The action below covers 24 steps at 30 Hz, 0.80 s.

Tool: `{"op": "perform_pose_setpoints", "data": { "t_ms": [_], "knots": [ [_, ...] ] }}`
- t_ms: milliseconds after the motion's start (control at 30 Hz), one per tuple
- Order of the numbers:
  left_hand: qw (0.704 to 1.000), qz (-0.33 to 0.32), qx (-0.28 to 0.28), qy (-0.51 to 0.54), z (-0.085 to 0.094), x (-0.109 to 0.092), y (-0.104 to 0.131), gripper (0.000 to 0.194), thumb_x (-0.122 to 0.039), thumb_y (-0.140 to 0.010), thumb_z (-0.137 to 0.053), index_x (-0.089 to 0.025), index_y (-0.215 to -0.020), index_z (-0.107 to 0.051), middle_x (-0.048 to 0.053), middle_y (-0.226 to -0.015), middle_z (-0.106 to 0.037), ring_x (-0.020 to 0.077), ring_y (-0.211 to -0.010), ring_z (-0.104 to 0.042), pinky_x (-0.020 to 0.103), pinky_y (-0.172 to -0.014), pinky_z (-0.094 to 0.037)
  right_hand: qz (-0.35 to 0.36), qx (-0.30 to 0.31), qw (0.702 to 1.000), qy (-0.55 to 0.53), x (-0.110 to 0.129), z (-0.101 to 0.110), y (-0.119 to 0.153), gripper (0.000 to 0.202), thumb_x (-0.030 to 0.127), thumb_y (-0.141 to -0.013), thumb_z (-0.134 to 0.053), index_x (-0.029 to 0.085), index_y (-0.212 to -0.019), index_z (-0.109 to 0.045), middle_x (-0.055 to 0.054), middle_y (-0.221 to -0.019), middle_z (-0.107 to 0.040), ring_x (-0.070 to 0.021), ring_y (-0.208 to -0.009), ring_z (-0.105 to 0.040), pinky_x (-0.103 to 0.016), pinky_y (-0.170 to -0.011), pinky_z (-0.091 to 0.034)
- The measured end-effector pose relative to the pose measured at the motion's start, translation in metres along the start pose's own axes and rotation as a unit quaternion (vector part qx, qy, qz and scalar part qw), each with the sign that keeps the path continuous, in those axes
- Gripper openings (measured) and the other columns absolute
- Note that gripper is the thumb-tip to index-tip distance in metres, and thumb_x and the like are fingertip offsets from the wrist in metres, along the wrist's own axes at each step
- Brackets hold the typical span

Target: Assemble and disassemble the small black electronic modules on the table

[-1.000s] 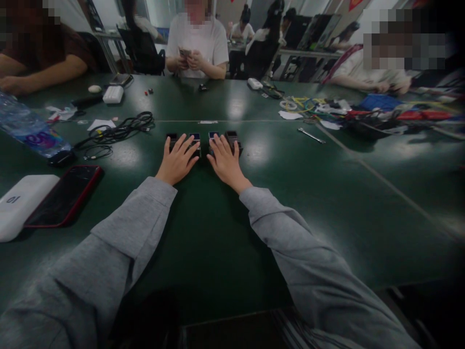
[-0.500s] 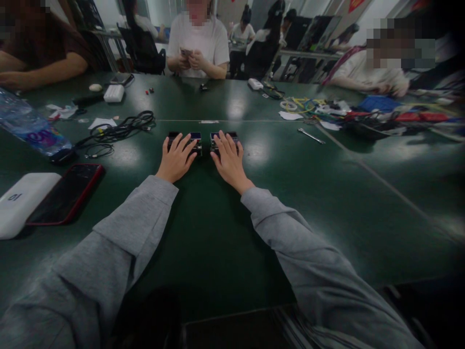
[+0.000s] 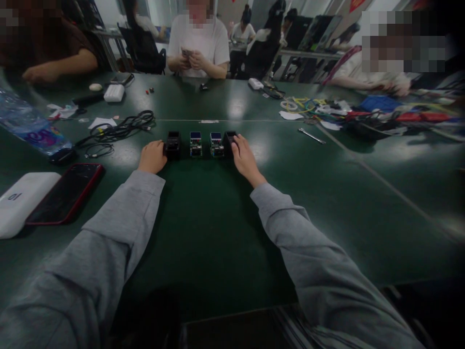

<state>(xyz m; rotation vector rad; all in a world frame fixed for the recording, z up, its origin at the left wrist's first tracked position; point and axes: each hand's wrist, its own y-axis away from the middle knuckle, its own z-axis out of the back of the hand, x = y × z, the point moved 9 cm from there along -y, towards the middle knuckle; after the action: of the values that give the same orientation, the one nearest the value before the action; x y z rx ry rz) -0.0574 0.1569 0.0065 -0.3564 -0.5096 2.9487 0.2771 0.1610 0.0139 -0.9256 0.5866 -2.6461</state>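
Beyond the green desk, co-workers are sitting across the top of the frame, a person in white at top centre holding a phone. Just above the frame's middle, four small things are sitting in one row: a left black unit, a left circuit board, a right circuit board and a right black unit, each board showing a dark blue screen. The left hand is resting against the outer side of the left black unit, fingers curling; whether that grip is closing on it or merely touching, I cannot tell. The right hand is laying bent fingers over the outer edge of the right black unit, and the view is not showing whether its grip is holding firmly. Judging by the arrangement, the row is looking largely formed: boards are occupying the middle, black units the ends, and nothing is being lifted. Spacing is seeming less settled: a clear gap is separating the left pair, while the right pair is sitting close, perhaps touching. Neither board is lying inside a unit, and both ends are having a hand on them.
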Motion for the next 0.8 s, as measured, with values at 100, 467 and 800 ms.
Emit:
{"op": "perform_pose_setpoints", "data": {
  "t_ms": [100,467,800],
  "knots": [
    [0.999,-0.016,0.008,-0.029,0.001,-0.011,0.004,0.047,-0.013,-0.088,-0.047,-0.008,-0.132,-0.058,0.019,-0.139,-0.059,0.0331,-0.13,-0.054,0.049,-0.109,-0.045,0.006,-0.001,1.0,0.0,0.002,0.0,0.0,0.074,0.069,-0.1,-0.015,0.019,-0.147,-0.045,-0.012,-0.157,-0.037,-0.0286,-0.145,-0.037,-0.054,-0.116,-0.04],
    [0.998,-0.006,0.037,-0.041,0.003,-0.012,0.005,0.048,-0.014,-0.09,-0.044,-0.007,-0.136,-0.054,0.019,-0.142,-0.056,0.0327,-0.131,-0.052,0.047,-0.11,-0.044,0.011,0.006,1.0,0.003,-0.002,-0.001,-0.001,0.078,0.075,-0.097,-0.026,0.019,-0.148,-0.042,-0.014,-0.158,-0.035,-0.0306,-0.144,-0.036,-0.054,-0.117,-0.038],
    [0.999,-0.004,0.024,-0.026,0.002,-0.009,0.005,0.05,-0.015,-0.088,-0.045,-0.01,-0.136,-0.055,0.019,-0.142,-0.057,0.0349,-0.13,-0.053,0.051,-0.106,-0.046,-0.021,-0.049,0.998,-0.037,-0.014,0.008,-0.003,0.059,0.059,-0.101,-0.033,0.017,-0.136,-0.054,-0.015,-0.143,-0.054,-0.027,-0.133,-0.05,-0.047,-0.113,-0.041]
  ]
}}
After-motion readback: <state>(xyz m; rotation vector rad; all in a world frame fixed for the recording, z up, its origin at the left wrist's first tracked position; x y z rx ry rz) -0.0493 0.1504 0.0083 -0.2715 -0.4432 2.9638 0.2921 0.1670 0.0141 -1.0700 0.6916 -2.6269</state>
